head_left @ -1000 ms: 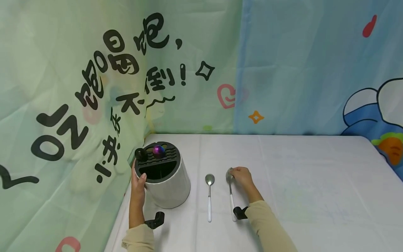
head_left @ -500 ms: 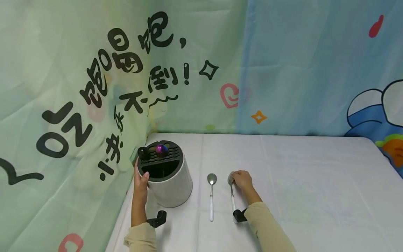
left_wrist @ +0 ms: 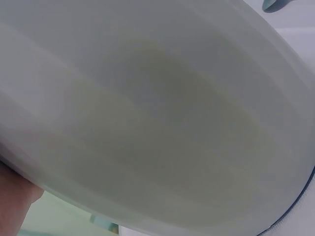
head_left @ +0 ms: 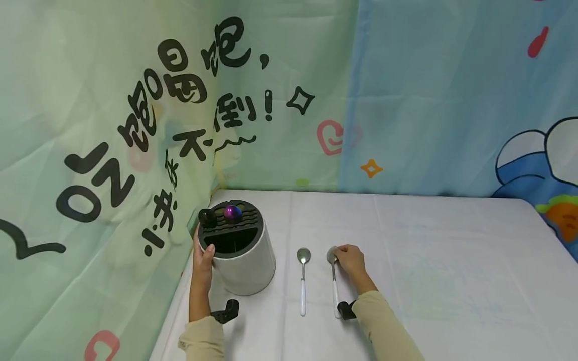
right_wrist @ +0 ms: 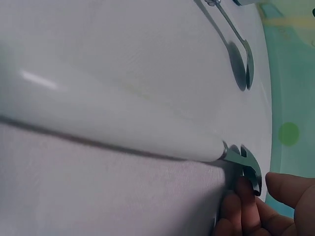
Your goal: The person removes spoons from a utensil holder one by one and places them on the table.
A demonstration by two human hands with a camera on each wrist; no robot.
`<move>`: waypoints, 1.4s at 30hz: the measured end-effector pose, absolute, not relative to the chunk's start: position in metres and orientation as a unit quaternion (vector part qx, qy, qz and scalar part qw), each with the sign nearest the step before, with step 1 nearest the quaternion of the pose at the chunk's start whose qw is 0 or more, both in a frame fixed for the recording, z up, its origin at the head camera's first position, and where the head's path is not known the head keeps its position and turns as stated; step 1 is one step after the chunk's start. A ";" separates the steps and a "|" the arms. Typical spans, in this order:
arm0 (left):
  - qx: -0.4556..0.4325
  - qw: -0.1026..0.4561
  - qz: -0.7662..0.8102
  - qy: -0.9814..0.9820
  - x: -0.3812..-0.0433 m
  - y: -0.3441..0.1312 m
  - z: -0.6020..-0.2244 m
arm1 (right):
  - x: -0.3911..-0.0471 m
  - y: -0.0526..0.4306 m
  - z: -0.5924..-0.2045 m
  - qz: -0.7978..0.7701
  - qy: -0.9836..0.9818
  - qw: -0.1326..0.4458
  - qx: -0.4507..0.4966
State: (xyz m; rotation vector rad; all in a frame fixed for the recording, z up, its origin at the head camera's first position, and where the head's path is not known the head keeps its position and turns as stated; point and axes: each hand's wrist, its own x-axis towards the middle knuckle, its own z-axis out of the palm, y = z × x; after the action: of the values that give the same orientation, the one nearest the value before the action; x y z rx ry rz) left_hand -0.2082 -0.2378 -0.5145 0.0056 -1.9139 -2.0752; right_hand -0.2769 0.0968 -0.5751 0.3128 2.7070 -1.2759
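My left hand (head_left: 201, 268) grips the left side of a white utensil holder (head_left: 248, 273), thumb at its dark rim. The holder's black slotted lid has a wide opening at the front, and a black round knob (head_left: 207, 217) and a shiny purple one (head_left: 232, 213) stick up behind it. On the white cloth my right hand (head_left: 353, 263) holds the bowl of a white-handled spoon (head_left: 335, 293). In the right wrist view its fingers and thumb lie on either side of the bowl. A second similar spoon (head_left: 303, 281) lies between that spoon and the holder.
White cloth covers the table (head_left: 433, 271), which extends to the right of my right arm. A green printed curtain (head_left: 108, 90) rises on the left and back, and a blue one (head_left: 433, 100) at the back right.
The head view has shifted slightly, so the scene sits a little further right. Both hands, the holder and the spoons keep nearly the same places relative to one another.
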 end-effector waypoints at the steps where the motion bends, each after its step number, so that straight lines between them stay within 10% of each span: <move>1: 0.001 0.160 -0.726 -0.669 -0.209 -0.238 -0.515 | -0.276 0.098 -0.575 -0.422 0.899 0.065 0.101; 28: 0.001 0.157 -0.731 -0.665 -0.207 -0.239 -0.515 | -0.294 0.163 -0.554 -0.428 0.894 0.089 0.100; 42: -0.011 0.161 -0.732 -0.662 -0.211 -0.239 -0.516 | -0.306 0.084 -0.478 -0.402 0.911 0.037 -0.086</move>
State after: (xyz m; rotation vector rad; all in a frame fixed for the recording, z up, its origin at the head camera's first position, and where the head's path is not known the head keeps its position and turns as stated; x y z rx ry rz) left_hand -0.2110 -0.2389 -0.5161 -0.0328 -1.8907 -2.0900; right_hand -0.3064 0.0842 -0.4783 -0.2654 2.7960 -1.2323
